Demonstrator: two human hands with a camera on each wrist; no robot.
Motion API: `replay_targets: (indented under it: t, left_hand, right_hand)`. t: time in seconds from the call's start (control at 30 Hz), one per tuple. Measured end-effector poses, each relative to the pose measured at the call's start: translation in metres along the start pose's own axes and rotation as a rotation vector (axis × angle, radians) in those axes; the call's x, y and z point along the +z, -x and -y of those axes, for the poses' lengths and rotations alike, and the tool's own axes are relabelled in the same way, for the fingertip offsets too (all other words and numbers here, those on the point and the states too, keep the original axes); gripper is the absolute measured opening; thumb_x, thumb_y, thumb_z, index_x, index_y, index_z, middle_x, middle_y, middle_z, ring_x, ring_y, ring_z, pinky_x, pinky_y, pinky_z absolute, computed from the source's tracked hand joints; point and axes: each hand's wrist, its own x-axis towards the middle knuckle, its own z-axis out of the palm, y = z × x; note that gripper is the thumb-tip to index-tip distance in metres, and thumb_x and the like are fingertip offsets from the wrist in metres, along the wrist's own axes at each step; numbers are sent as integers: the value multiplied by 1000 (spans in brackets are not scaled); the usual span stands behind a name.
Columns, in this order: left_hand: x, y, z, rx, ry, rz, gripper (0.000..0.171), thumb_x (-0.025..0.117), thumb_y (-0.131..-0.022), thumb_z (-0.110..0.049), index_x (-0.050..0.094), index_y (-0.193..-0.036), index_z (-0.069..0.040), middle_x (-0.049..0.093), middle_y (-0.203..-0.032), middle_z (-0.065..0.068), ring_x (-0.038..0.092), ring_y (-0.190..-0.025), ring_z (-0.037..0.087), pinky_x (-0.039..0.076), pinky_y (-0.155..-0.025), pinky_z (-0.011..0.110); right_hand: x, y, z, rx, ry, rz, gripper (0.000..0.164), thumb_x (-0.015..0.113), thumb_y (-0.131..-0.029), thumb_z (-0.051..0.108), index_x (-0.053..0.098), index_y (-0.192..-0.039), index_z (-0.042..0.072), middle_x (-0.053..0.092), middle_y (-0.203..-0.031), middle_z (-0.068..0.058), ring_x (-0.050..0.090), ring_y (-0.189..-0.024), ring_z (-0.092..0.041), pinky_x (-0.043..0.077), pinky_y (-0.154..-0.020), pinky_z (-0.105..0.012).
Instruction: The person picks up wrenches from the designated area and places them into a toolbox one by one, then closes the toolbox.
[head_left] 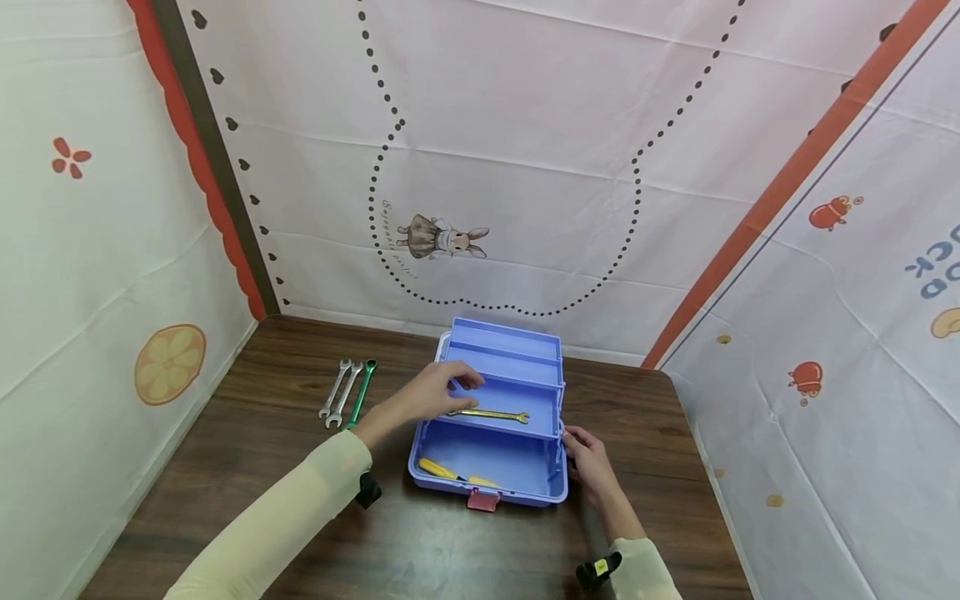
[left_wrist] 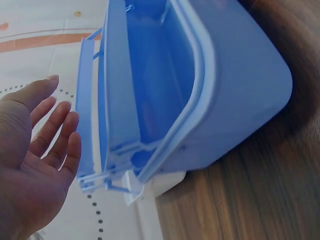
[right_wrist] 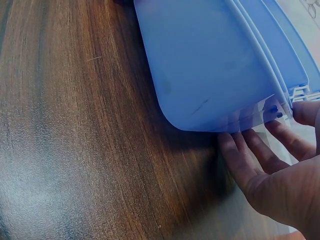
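A blue toolbox (head_left: pixel 487 502) stands open on the table, its tiers spread toward the back. In its lower tray lies a gold-coloured wrench (head_left: pixel 491 414). My left hand (head_left: pixel 442 392) hovers over that tray, thumb close above the wrench, and holds nothing; its fingers are loosely bent and spread in the left wrist view. At the box's right side, my right hand (head_left: pixel 592 467) rests with its fingertips (right_wrist: pixel 227 142) against the outer wall and its thumb near the rim and hinge. Yellow-handled tools (head_left: pixel 437 468) lie in the bottom compartment, partly hidden by its front wall.
Left of the box, two silver wrenches (head_left: pixel 344 395) and a green wrench (head_left: pixel 364 390) lie side by side on the brown wooden table (head_left: pixel 285 467). A red latch (head_left: pixel 483 500) hangs at the box's front. Printed cloth walls (head_left: pixel 517 208) enclose the table.
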Motion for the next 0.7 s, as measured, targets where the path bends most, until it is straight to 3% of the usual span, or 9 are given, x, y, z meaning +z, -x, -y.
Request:
replay_targets:
  t: [0.23, 0.47, 0.7]
  left_hand:
    - [-19, 9, 9, -18, 4, -51, 37, 83, -95, -23, 73, -128, -9, 72, -119, -1, 66, -109, 16, 58, -95, 40]
    - [-37, 23, 19, -56, 29, -76, 37, 83, -96, -24, 72, -129, -12, 72, -123, 5, 66, -114, 26, 57, -99, 48]
    - [-52, 38, 30, -98, 7, -161, 38, 84, -95, -21, 72, -129, -11, 72, -123, 3, 67, -115, 27, 57, -99, 48]
  right_hand:
    - [1, 3, 4, 4, -2, 11, 37, 58, -109, 19, 59, -137, -5, 70, -106, -4, 67, -98, -19, 61, -79, -40]
    - [-2, 0, 2, 14, -2, 28, 39, 56, -111, 18, 57, -140, -7, 69, -108, -5, 66, -101, -21, 61, -81, -41]
    - [-1, 0, 1, 19, 3, 9, 38, 58, -110, 20, 58, -139, -5, 68, -109, -4, 65, -100, -19, 60, -80, -39]
